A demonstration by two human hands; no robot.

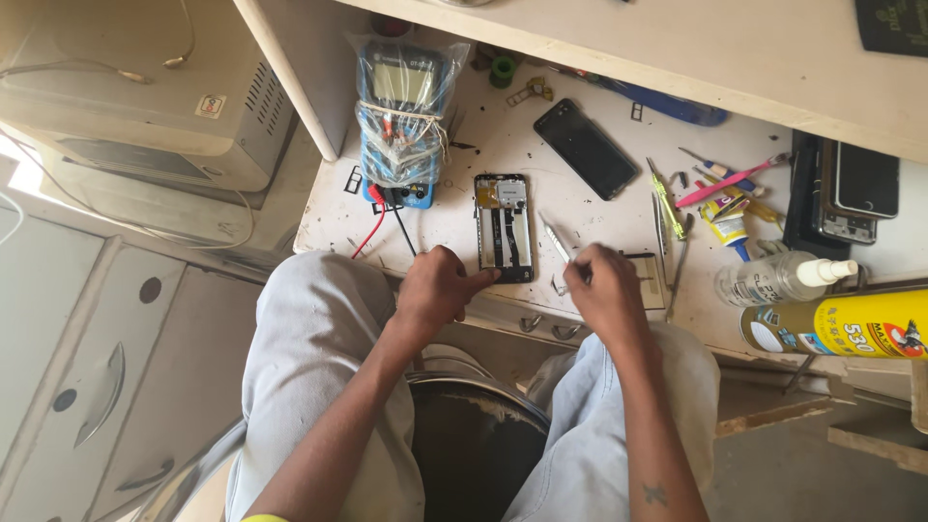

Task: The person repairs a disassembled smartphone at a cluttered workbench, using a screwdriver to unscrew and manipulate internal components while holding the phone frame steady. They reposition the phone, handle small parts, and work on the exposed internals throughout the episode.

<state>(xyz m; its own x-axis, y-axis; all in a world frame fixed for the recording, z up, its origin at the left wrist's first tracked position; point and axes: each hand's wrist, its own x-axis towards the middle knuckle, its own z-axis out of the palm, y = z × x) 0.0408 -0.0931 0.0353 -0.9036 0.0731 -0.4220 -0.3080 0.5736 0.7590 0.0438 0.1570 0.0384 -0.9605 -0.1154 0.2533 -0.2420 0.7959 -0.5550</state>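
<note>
Head view, looking down over the person's knees at a cluttered bench [454, 227].

Opened phone [504, 228] lies flat near the bench's front edge, back cover off, board and flex cables exposed, long axis pointing away from the person.

Left hand [437, 287]: fingers curled, index finger stretched out and touching the phone's lower left corner, pinning it. Holds nothing.

Right hand [604, 285]: just right of the phone, fingers pinched narrow on tweezers [556, 239], whose tips point up and left toward the phone's right edge. Can't tell if the tips touch it.

Around it:
- multimeter [404, 116] wrapped in clear plastic, upright at the back left of the phone, red and black leads trailing off the bench edge
- second phone [586, 148], dark screen up, lying diagonally behind the opened one, well apart from it
- green-handled tool [666, 203] and a pink-handled brush [732, 180] to the right
- small glue tube [727, 224] near those
- white squeeze bottle [785, 277] on its side, just beside a yellow spray can [841, 327], also on its side, at the right front
- stack of more phones [851, 188] at far right
</note>
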